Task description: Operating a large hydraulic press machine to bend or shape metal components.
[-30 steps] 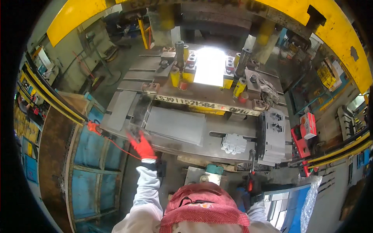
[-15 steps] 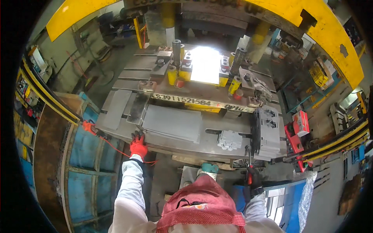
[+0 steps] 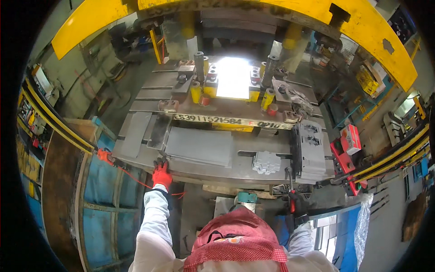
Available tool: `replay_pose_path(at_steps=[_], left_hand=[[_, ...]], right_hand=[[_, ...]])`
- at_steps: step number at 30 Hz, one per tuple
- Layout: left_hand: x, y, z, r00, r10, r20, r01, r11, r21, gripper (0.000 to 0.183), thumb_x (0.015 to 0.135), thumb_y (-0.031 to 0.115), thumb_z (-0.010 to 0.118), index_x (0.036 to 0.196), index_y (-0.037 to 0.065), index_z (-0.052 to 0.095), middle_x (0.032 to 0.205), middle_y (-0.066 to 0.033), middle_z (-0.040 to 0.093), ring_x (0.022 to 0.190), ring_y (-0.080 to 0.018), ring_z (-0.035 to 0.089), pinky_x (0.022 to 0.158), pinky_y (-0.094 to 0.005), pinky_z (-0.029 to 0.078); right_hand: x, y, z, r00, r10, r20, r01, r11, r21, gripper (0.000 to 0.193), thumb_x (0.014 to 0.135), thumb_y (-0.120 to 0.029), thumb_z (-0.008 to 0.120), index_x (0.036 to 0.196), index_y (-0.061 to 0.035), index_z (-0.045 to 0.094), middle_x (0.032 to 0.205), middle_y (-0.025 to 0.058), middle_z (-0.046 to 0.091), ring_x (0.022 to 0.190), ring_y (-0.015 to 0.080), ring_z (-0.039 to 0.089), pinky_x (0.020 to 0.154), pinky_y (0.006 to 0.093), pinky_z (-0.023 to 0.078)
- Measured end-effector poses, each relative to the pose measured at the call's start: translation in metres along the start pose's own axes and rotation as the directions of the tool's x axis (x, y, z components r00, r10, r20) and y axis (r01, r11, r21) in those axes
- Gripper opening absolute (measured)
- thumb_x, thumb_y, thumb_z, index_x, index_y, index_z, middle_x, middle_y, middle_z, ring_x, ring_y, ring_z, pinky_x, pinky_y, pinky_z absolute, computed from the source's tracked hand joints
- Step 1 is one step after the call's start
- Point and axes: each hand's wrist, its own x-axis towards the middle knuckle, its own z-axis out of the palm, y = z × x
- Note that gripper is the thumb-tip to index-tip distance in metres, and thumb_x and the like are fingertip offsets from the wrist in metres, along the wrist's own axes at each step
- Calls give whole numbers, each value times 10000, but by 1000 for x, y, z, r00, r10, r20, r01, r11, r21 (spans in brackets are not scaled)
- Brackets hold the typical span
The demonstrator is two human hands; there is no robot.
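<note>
My left hand [image 3: 161, 176], in a red glove with dark fingertips, rests at the front edge of the press table, its fingers stretched out. Just beyond it lies a stack of flat grey metal sheets [image 3: 199, 144]. My right hand [image 3: 299, 212], in a dark glove, is closed on the red and black handle of a thin metal hook tool [image 3: 290, 179]. Its tip reaches up to the table edge, below a tall stack of formed metal parts [image 3: 312, 154]. Left of that tip sits a small pile of cut metal pieces [image 3: 266, 162].
Behind the sheets stands a die set [image 3: 204, 111] with yellow posts and a brightly lit plate [image 3: 233, 79]. A yellow press frame [image 3: 380, 41] arches overhead. More sheets [image 3: 136, 133] lie at the left. A red and white box [image 3: 350, 139] stands right of the table.
The view has shifted slightly. Both hands stay in nearly the same places, the left at the table edge and the right on the hook tool.
</note>
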Motion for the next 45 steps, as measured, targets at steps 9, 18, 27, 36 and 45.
replay_pose_path(at_steps=[9, 18, 27, 36, 45], left_hand=[[4, -3, 2, 1000, -1, 27, 1, 1000, -6, 578, 768, 207, 567, 1321, 194, 399, 1431, -145, 269, 1325, -377, 224, 1020, -457, 320], [6, -5, 0, 999, 8, 54, -7, 1000, -19, 608, 765, 248, 582, 1336, 195, 382, 1451, -137, 228, 1340, -375, 181, 1033, -471, 300], [8, 0, -5, 987, -58, 149, 56, 998, 16, 657, 768, 268, 575, 1374, 215, 330, 1458, -103, 232, 1356, -333, 168, 1045, -476, 274], [8, -12, 9, 999, 36, 18, -37, 999, 25, 671, 728, 279, 630, 1339, 195, 367, 1429, -134, 268, 1299, -379, 266, 969, -496, 357], [3, -4, 4, 1000, 0, 8, 0, 999, 42, 614, 753, 236, 580, 1334, 224, 380, 1401, -125, 319, 1280, -360, 311, 998, -489, 321]], right_hand=[[12, 19, -7, 994, -105, 19, 104, 994, 36, 286, 808, -364, 588, 925, -104, 560, 727, 42, 598, 515, 166, 560, 443, 291, 459], [15, 19, -3, 1000, -9, -23, 10, 998, 68, 226, 828, -293, 578, 978, -141, 502, 746, 69, 620, 446, 157, 513, 378, 280, 418], [10, 16, -3, 998, -52, 26, 49, 994, 94, 234, 838, -311, 579, 999, -174, 479, 735, 68, 619, 427, 161, 506, 347, 286, 391], [-2, -1, 10, 996, -93, -14, 93, 995, -27, 279, 847, -345, 568, 1021, -133, 515, 786, 68, 634, 474, 149, 538, 364, 274, 406], [-17, -28, 9, 962, -274, 19, 260, 888, -379, 471, 869, -320, 549, 1241, -41, 471, 854, 53, 587, 689, 140, 563, 629, 297, 473]])
